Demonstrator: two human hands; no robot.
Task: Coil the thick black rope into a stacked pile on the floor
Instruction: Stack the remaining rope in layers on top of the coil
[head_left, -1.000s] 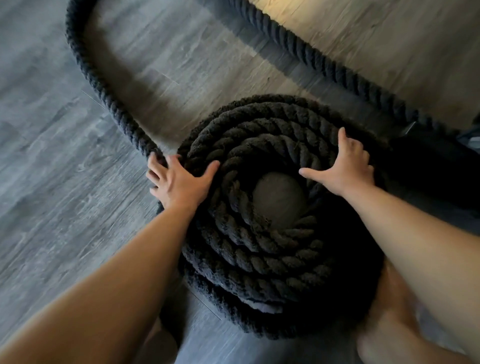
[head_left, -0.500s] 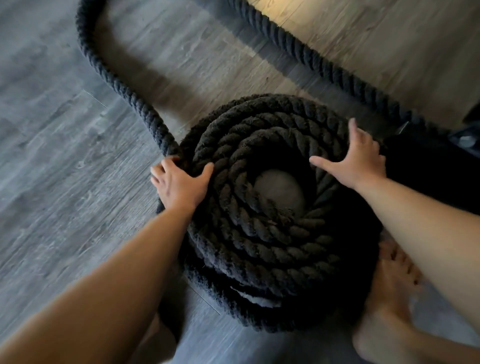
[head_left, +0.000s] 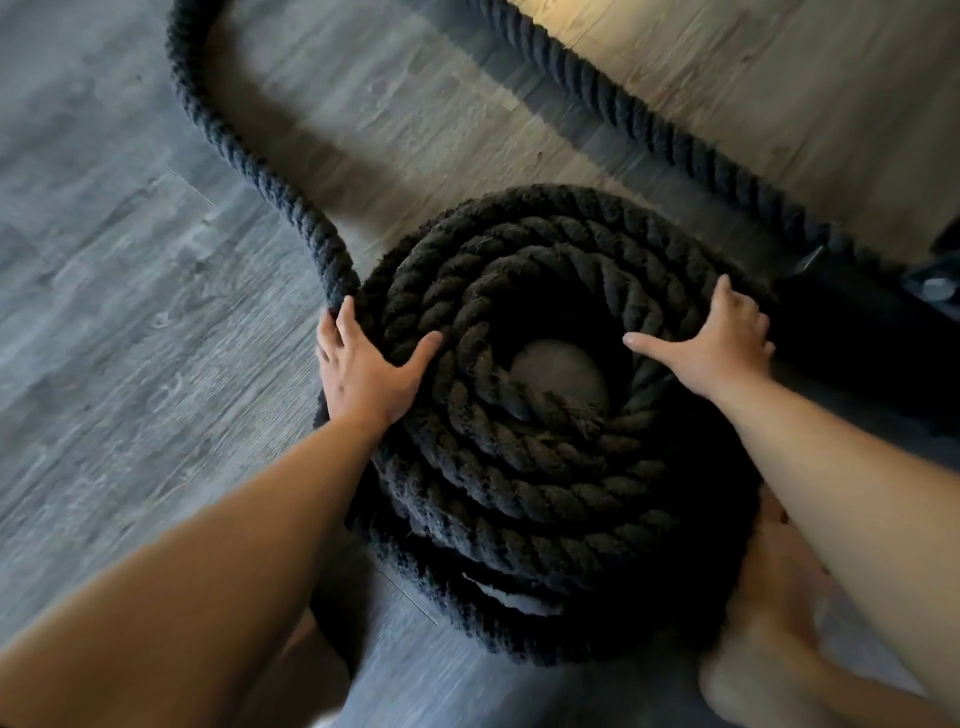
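The rope (head_left: 244, 150) is lying mostly wound into a round coil (head_left: 540, 499) that is sitting on the grey wood floor (head_left: 119, 322) in the middle of the view, several turns wide and stacked more than one layer high, with a small patch of floor showing through the hole in its centre. A loose length is leaving the coil at its left side and curving away up to the top edge. A second length is running slantwise across the upper right, apart from the coil, towards a dark object (head_left: 862, 332) too shadowed to make out. The left hand (head_left: 363, 379) is pressing against the coil's left side, just where the loose length is joining it: the fingers are lying fairly straight down the outer turn and the thumb is spreading across the top turns, so the hand is splayed and not clamped. The right hand (head_left: 722, 343) is resting on the top of the coil at its far right, thumb stretching in towards the centre hole and fingers reaching over the outer turns, likewise spread wide and not closing round the rope. Both forearms are reaching in from the bottom of the view. A bare foot (head_left: 763, 639), blurred, is standing on the floor just beside the coil's near right edge.
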